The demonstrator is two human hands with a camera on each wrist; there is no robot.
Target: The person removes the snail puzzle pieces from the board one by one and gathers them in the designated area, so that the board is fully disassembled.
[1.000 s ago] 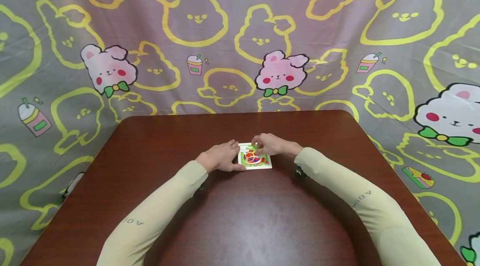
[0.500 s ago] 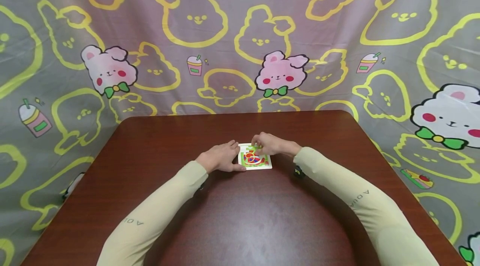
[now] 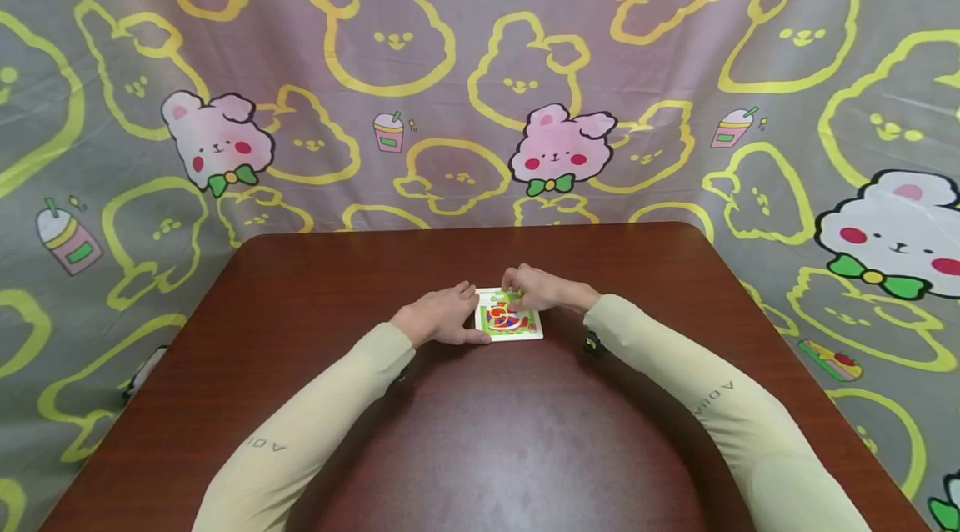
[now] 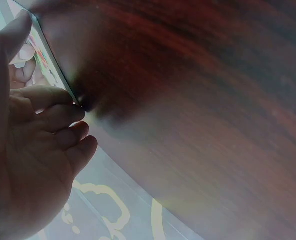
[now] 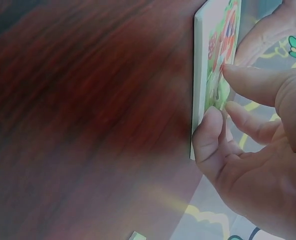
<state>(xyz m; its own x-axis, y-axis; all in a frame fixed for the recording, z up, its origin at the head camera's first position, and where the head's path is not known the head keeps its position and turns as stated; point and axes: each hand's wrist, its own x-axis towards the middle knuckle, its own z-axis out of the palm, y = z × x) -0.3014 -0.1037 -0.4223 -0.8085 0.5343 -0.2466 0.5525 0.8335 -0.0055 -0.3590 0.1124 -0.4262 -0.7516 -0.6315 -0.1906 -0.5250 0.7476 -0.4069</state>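
Observation:
A flat square picture board [image 3: 517,327] with a white frame lies on the table, its face printed in red, blue and green. My left hand [image 3: 442,315] holds the board's left side, thumb at the near corner and fingers towards the far one. In the left wrist view the ring and little fingers [image 4: 83,152] hang free of it. Over the board's far right part is my right hand [image 3: 540,288], fingers bent and tips touching its face. The right wrist view shows the thumb [image 5: 252,82] apart from the fingertips. Fingers hide part of the picture.
The brown wooden table [image 3: 510,432] extends all around the board. Behind it and at both sides hangs a grey curtain [image 3: 450,57] with cartoon animals. A small pale thing [image 5: 137,236] shows at the right wrist view's lower edge; its kind is unclear.
The right forearm and hand have shifted very slightly to the left, fingers still at the board. The left hand and the board stay practically where they were.

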